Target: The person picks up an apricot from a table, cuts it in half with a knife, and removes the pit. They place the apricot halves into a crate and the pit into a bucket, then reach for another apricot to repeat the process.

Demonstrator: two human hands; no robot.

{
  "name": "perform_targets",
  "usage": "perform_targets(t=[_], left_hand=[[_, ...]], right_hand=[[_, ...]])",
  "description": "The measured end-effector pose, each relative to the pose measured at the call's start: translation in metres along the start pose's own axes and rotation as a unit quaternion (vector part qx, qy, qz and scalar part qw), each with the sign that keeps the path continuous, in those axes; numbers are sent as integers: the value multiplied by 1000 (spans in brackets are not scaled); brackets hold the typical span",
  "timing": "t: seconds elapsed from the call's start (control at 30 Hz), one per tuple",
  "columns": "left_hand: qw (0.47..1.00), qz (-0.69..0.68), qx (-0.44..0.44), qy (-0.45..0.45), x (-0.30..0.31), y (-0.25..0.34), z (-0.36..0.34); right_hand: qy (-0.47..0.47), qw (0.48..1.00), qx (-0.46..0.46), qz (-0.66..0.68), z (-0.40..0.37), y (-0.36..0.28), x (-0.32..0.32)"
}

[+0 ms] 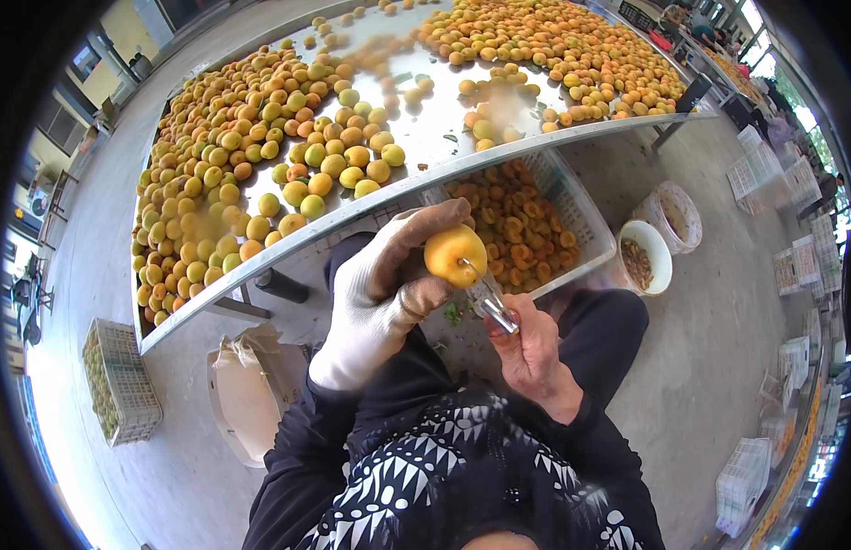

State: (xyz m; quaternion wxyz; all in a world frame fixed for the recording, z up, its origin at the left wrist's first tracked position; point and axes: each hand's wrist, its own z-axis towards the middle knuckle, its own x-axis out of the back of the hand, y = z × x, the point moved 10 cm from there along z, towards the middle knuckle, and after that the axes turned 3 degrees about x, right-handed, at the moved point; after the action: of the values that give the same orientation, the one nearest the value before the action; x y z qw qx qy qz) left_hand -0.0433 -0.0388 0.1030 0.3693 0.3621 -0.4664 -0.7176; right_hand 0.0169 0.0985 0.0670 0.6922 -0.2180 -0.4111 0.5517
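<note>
Apricot [455,254], yellow and whole, sits in the head view pinched between the thumb and fingers of the gloved left hand [380,293], which is closed around its left side and top. The bare right hand [531,348] is clenched on the handle of a small knife [488,298], whose blade touches the apricot from below right.

Just behind the fruit, under the table edge, a white slatted crate [586,215] holds halved apricots [513,220]. To its right, a white bucket [667,252] holds brown pits [636,263]. A second bucket [675,215] stands beside it, its contents unclear. On the floor far left, another crate [123,385] holds whole fruit. The steel table [425,128] above carries heaps of whole apricots [260,119].
</note>
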Motion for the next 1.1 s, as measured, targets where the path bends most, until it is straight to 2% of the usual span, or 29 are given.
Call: perform_targets(t=[0.13, 0.27, 0.33, 0.37, 0.43, 0.47, 0.53, 0.57, 0.6, 0.67, 0.73, 0.8, 0.87, 0.97, 1.0, 1.1], left_hand=[[999, 35, -13, -4, -5, 3, 0], [993, 109, -30, 23, -4, 4, 3], [987, 147, -45, 47, 1, -1, -4], [985, 155, -56, 48, 3, -5, -7], [991, 94, -4, 93, 0, -15, -6], [993, 56, 14, 105, -2, -24, -6], [995, 61, 0, 78, -24, -23, 16], [993, 56, -40, 93, -8, -34, -1], [992, 76, -44, 88, -6, -40, -5], [991, 96, -52, 80, -11, -42, -2], [991, 69, 6, 111, -9, -48, -2], [994, 31, 11, 101, -15, -48, 1], [992, 2, 42, 116, -15, -58, 2], [995, -28, 45, 87, -21, -65, 7], [981, 44, 158, 107, 0, -88, 4], [984, -38, 156, 82, 0, -101, 10]], right_hand=[[-20, 1000, 13, -8, 0, 4, -2], [-2, 999, 31, -11, -1, 9, -2], [-11, 1000, 0, -20, -4, 17, -6], [-26, 997, -20, -71, -7, 20, -11], [-4, 999, 3, -52, -5, 20, -9], [-11, 998, -17, -52, -8, 29, -12], [-22, 998, -42, -34, -9, 36, -12], [-31, 997, -65, -29, -10, 42, -12], [-13, 997, -62, -47, -12, 40, -9], [-59, 994, -97, 5, -16, 48, -21], [-51, 994, -94, 5, -15, 50, -21], [-35, 997, -67, 0, -17, 50, -18], [-33, 996, -78, -25, -20, 54, -18], [-37, 994, -83, -63, -20, 55, -16], [-35, 994, -86, -54, -20, 58, -16], [-26, 994, -94, -45, -21, 60, -17]])
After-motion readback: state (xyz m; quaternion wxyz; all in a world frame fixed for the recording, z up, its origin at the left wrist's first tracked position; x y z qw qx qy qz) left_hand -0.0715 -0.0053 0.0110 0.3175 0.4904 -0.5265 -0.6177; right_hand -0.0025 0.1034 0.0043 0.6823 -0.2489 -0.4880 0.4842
